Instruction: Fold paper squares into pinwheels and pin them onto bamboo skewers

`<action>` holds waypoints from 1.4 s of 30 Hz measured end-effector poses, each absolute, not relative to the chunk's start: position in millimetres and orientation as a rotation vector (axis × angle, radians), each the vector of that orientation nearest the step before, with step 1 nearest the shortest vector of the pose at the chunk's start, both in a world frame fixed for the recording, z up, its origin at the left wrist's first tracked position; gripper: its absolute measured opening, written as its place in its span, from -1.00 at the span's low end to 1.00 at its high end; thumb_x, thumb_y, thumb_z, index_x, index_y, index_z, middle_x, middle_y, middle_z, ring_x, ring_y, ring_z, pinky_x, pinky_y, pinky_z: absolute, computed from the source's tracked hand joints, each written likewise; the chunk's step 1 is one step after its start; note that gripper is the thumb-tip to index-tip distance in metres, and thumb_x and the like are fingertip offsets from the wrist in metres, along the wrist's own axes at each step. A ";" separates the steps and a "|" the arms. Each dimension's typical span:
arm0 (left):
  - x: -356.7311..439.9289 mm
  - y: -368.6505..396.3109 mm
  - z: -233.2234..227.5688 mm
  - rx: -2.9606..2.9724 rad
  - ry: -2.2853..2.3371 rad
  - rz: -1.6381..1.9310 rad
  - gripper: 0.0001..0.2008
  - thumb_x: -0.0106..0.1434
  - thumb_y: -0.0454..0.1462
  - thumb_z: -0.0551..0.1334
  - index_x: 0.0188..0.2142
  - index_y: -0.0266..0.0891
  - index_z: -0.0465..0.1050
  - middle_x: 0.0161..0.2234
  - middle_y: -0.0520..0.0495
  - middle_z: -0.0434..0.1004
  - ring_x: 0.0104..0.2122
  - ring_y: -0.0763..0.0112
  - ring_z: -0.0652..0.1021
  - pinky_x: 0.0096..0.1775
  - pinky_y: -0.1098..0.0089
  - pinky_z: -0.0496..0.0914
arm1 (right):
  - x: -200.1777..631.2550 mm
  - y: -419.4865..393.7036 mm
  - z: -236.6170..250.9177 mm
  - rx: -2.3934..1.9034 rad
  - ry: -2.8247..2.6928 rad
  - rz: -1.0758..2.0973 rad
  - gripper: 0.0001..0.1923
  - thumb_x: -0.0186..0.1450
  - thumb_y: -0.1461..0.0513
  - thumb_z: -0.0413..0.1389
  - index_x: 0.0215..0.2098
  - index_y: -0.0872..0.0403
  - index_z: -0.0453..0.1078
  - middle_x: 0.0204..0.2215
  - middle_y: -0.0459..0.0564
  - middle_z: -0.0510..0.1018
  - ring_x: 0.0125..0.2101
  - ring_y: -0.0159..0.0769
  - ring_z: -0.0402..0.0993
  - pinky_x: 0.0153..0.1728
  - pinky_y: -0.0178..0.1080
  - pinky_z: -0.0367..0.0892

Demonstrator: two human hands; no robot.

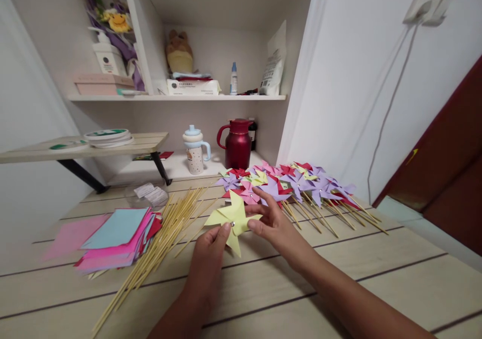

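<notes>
A pale yellow paper pinwheel (236,209) with a small metallic fastener at its centre is held above the table. My left hand (209,251) pinches it near the centre, thumb on the front. Around its right-hand blade, my right hand (274,223) has its fingers apart, the thumb touching the blade's tip. Whether a stick is attached behind this pinwheel is hidden. Beyond my right hand lies a pile of finished-looking pinwheels (297,182) in purple, pink, red and yellow, on thin sticks. Left of my left hand is a bundle of loose bamboo sticks (161,243).
A stack of coloured paper squares (116,228) lies left of the sticks, near a clear container (148,194). Rolls of tape (108,137) rest on a small raised stand (150,142). A red jug (238,143) and a handled cup (195,150) stand behind.
</notes>
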State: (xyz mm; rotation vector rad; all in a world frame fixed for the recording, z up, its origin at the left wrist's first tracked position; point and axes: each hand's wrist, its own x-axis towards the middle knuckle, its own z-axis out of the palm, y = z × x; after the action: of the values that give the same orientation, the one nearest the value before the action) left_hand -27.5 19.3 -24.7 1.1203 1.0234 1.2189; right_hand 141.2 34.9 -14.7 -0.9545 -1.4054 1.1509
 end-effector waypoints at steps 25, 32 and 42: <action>-24.0 21.0 -34.5 1.094 1.087 1.130 -0.69 0.06 -0.04 0.34 -0.42 -0.28 0.55 -0.51 -0.03 0.53 -0.47 0.33 0.47 -0.36 0.39 0.34 | 136.6 39.0 -25.4 -0.995 -1.220 1.215 -0.69 0.27 -0.03 0.13 -0.29 0.05 0.39 -0.48 -0.14 0.38 -0.51 -0.39 0.30 -0.51 -0.34 0.25; -28.0 21.7 -33.8 1.010 1.110 1.180 -0.69 0.05 -0.06 0.35 -0.42 -0.29 0.52 -0.52 0.00 0.51 -0.51 0.40 0.46 -0.43 0.44 0.31 | 137.2 41.8 -30.0 -1.021 -1.301 1.242 -0.67 0.27 0.00 0.13 -0.12 0.02 0.34 -0.38 -0.10 0.43 -0.40 -0.32 0.41 -0.37 -0.25 0.35; -34.1 32.3 -41.3 0.763 1.092 1.315 -0.79 0.01 -0.17 0.39 -0.45 -0.29 0.50 -0.53 -0.01 0.54 -0.50 0.37 0.53 -0.43 0.43 0.37 | 140.1 43.4 -32.2 -1.119 -1.524 0.837 -0.73 0.25 0.14 0.15 -0.11 0.04 0.38 -0.21 0.00 0.50 -0.25 -0.23 0.42 -0.21 -0.17 0.32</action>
State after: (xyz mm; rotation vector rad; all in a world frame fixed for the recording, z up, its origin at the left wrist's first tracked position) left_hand -34.1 32.3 -41.3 0.7631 1.0918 1.3153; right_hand 140.1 43.4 -32.2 -1.1185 -1.5236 0.8375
